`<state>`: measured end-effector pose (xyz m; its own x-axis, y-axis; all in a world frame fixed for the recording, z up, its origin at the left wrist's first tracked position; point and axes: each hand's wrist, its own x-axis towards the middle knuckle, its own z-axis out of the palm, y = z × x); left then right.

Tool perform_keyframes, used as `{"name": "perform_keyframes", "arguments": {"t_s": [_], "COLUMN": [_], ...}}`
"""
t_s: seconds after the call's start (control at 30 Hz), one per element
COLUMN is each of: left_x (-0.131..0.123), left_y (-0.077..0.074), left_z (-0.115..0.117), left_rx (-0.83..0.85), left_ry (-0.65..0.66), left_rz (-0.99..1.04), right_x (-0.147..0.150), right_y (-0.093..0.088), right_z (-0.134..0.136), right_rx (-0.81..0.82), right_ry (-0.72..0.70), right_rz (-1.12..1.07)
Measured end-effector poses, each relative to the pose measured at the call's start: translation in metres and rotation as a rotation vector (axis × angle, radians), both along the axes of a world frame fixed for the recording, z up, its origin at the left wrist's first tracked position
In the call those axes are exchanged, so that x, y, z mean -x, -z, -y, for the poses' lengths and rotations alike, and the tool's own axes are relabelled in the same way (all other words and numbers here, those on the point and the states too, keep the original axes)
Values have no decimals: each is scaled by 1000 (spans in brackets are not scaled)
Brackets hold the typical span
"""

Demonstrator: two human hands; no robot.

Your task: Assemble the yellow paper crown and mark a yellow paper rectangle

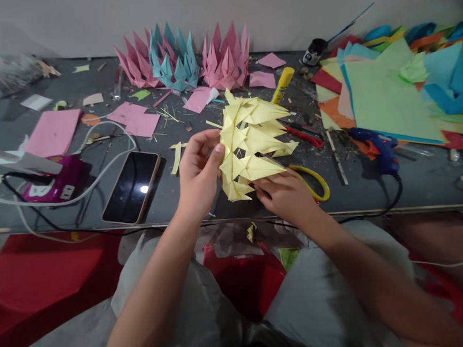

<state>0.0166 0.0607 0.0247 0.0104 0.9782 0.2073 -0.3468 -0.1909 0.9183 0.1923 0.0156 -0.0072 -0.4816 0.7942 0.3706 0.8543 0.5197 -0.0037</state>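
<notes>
A yellow folded-paper crown (240,147) is tilted on its side above the front of the table, its points toward the right. My left hand (202,167) pinches its base edge between thumb and fingers. At its lower right, my right hand (285,194) grips the crown from below, with some fingertips hidden behind the paper. Yellow-handled scissors (320,182) lie just beyond my right hand. Behind the crown is a yellow glue stick (283,85), and a red-handled tool (305,137) is partly covered by the paper points.
Pink crowns (226,60) and a blue crown (175,62) stand at the back. A phone (131,186) and a purple power strip (55,177) with cables lie left. A blue glue gun (383,147) and coloured paper sheets (386,93) are right. Paper scraps (143,123) litter the table.
</notes>
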Motion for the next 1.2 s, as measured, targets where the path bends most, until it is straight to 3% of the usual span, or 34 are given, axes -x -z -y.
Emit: {"name": "perform_keyframes", "arguments": {"t_s": [0.2,0.5,1.2], "left_x": [0,-1,1], "left_y": [3,-1,-4], "left_z": [-3,1,2], "left_rx": [-32,25,69], "left_ry": [-14,-50,-61], "left_rz": [-52,-79,-69], "right_x": [4,6,8], "right_y": [0,2,-1], "right_z": [1,-1,-5], "right_rx": [48,249,304], "right_ry": [47,-6,24], "right_rz": [23,59,79]}}
